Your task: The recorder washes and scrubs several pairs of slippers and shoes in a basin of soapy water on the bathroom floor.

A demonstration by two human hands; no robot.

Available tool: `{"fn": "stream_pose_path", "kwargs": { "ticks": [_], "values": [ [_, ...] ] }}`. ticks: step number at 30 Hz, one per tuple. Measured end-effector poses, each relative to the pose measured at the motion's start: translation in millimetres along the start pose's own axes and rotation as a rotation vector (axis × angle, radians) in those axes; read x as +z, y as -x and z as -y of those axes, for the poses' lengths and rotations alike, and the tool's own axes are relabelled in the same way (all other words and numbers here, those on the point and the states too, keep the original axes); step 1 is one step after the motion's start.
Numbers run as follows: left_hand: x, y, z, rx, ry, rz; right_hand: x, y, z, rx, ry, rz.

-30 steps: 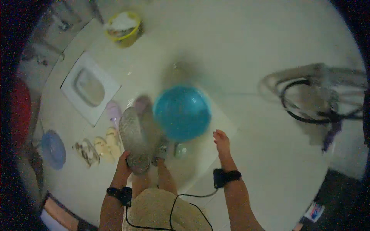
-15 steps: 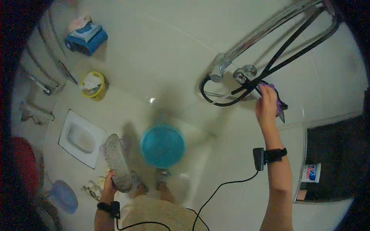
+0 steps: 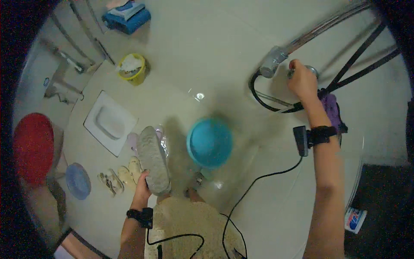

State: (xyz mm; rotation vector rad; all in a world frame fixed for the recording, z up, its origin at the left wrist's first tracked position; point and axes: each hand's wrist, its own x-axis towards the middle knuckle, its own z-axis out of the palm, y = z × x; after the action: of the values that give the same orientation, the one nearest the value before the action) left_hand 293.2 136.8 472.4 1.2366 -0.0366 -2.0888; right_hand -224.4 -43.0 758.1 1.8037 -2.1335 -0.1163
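Observation:
My left hand (image 3: 142,186) grips a long grey shoe (image 3: 154,159) by its near end, on the left edge. The shoe is tilted, and its broad, sole-shaped face is turned up. My right hand (image 3: 303,82) reaches to the wall and closes round a chrome shower tap (image 3: 311,71); the fingers cover much of it. Beside my right wrist a purple cloth-like item (image 3: 331,111) hangs below the black shower hose (image 3: 355,58). A blue basin (image 3: 210,143) stands on the floor in front of my feet, to the right of the shoe.
A squat toilet (image 3: 111,123) is set in the floor at left, with a yellow bin (image 3: 133,71) beyond it. Sandals (image 3: 113,181), a pale blue basin (image 3: 78,181) and a red tub (image 3: 34,146) lie at left. A black cable (image 3: 263,176) runs from my right wrist.
My right hand has moved from the purple item up to the tap and closed round it. My left hand still holds the shoe. The whole view has shifted.

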Motion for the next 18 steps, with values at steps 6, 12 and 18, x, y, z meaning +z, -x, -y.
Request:
{"fn": "stream_pose_path", "kwargs": {
  "ticks": [6,12,18],
  "values": [
    [16,7,47,-0.055,0.067,0.005,-17,-14,-18,-0.14,-0.18,0.274],
    [39,10,61,-0.052,0.066,-0.073,-25,-11,-13,0.005,-0.154,0.328],
    [47,42,34,-0.067,0.187,-0.075,-6,63,80,-0.224,0.182,-0.13]
  ]
}}
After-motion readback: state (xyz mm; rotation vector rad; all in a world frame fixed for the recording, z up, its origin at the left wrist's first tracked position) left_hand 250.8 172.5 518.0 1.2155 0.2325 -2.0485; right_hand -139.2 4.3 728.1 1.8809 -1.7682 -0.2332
